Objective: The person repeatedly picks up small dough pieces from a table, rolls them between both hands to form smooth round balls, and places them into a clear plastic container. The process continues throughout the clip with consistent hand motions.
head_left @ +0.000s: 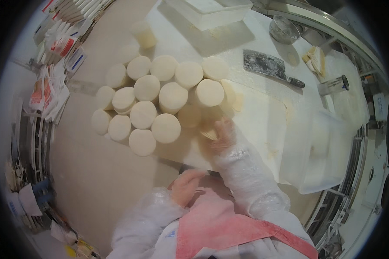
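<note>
Several stacks of round, pale dough wrappers (166, 128) stand close together on the table, left of centre and beyond my hands. My right hand (222, 134) is at the near right side of the group, its fingers closed around a few thin wrappers (209, 133), partly hidden and blurred. A darker, shaded round (189, 116) lies just left of it. My left hand (187, 187) is near the table's front edge, before my red apron. Its fingers are pressed together and point right; what they hold, if anything, I cannot make out.
A black-bladed cleaver (263, 63) lies on the white board at the far right, below a metal bowl (284, 30). One white tub (216, 16) sits at the back. A translucent bin (324, 151) and a clear cylinder (331, 87) stand right. Plastic bags (49, 93) hang left.
</note>
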### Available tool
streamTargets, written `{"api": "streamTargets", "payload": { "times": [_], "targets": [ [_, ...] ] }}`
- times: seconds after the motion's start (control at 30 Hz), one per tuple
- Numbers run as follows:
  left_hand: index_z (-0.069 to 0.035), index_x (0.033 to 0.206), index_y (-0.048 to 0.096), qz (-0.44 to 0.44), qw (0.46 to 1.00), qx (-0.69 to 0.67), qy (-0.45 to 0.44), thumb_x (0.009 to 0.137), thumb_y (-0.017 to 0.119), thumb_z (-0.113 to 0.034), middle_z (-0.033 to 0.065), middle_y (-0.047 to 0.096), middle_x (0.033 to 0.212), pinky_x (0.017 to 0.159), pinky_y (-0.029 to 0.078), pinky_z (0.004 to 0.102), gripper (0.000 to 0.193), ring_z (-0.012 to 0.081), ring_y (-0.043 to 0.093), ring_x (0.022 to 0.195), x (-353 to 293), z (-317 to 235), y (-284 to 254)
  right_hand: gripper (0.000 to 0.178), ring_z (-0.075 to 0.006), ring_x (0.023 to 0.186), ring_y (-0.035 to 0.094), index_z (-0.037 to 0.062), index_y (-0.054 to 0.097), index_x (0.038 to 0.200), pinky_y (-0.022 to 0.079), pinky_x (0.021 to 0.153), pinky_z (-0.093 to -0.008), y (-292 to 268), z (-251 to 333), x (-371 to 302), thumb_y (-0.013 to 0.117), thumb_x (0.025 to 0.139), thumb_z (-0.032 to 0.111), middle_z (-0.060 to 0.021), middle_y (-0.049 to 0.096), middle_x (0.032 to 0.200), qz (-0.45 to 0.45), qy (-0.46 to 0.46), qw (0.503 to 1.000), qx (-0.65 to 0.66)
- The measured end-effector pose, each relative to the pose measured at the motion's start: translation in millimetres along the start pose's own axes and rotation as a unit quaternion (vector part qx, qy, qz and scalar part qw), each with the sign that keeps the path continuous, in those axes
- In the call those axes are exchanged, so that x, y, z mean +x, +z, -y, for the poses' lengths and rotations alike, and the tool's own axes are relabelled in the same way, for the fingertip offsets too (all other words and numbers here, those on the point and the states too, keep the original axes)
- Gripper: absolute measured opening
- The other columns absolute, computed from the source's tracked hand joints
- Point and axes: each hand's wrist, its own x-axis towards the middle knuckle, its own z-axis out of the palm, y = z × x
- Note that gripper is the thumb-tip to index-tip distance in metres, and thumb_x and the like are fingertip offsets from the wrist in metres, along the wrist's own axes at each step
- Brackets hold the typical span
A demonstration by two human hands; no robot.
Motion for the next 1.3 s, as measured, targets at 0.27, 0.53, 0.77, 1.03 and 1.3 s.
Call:
{"api": "streamTargets", "payload": {
  "times": [0.27, 0.53, 0.77, 1.03, 1.3],
  "targets": [
    [-0.001, 0.103, 0.062, -0.001, 0.966, -0.23, -0.116, 0.087, 0.047, -0.002, 0.0084, 0.061, 0.101, 0.085, 0.046, 0.0284, 0.022, 0.0166, 0.057, 0.095, -6.8, -9.8, -5.4, 0.065, -0.0312, 0.089, 0.057, 0.0072, 0.049, 0.122, 0.048, 0.077, -0.0357, 3.6, 1.6, 2.9, 0.078, 0.064, 0.012, -0.017, 0.055, 0.107, 0.056, 0.097, 0.986, 0.124],
    [-0.002, 0.112, 0.057, 0.011, 0.996, -0.084, 0.009, 0.089, 0.044, -0.011, 0.0096, 0.057, 0.109, 0.087, 0.044, 0.0296, 0.028, 0.0179, 0.055, 0.1, 21.7, -23.9, 29.2, 0.057, -0.0321, 0.092, 0.056, 0.0017, 0.05, 0.12, 0.048, 0.075, -0.0365, -16.2, 18.8, -30.3, 0.072, 0.069, 0.012, -0.0164, 0.056, 0.101, -0.122, 0.117, 0.985, -0.043],
    [-0.003, 0.138, 0.029, 0.226, 0.919, -0.321, 0.044, 0.095, 0.038, -0.029, 0.0118, 0.04, 0.132, 0.102, 0.031, 0.0331, 0.051, 0.0215, 0.04, 0.121, 33.7, -79.7, 168.7, 0.086, -0.0224, 0.11, 0.054, 0.0068, 0.022, 0.143, 0.046, 0.091, -0.033, -167.1, 14.6, -79.8, 0.074, 0.074, 0.014, -0.0141, 0.047, 0.128, -0.008, 0.445, 0.738, 0.507],
    [0.004, 0.142, 0.009, 0.152, 0.931, 0.266, 0.199, 0.081, 0.06, -0.015, 0.0226, 0.026, 0.142, 0.108, 0.023, 0.0388, 0.082, 0.034, 0.024, 0.133, 20.8, -79.3, 318.5, 0.051, -0.0174, 0.094, 0.059, 0.0025, 0.048, 0.122, 0.049, 0.081, -0.0308, -324.0, -149.9, -55.2, 0.069, 0.081, 0.025, -0.0077, 0.059, 0.105, 0.057, 0.478, 0.772, 0.415],
    [0.002, 0.143, 0.007, 0.142, 0.95, 0.271, 0.069, 0.074, 0.063, -0.012, 0.0241, 0.024, 0.143, 0.108, 0.024, 0.0397, 0.09, 0.0355, 0.025, 0.133, 10.2, -77.4, 332.9, 0.035, -0.0185, 0.074, 0.059, 0.0054, 0.056, 0.113, 0.048, 0.059, -0.0301, -225.7, -216.8, -62.1, 0.063, 0.085, 0.024, -0.0079, 0.063, 0.08, 0.037, 0.647, 0.667, 0.368]
  ]
}}
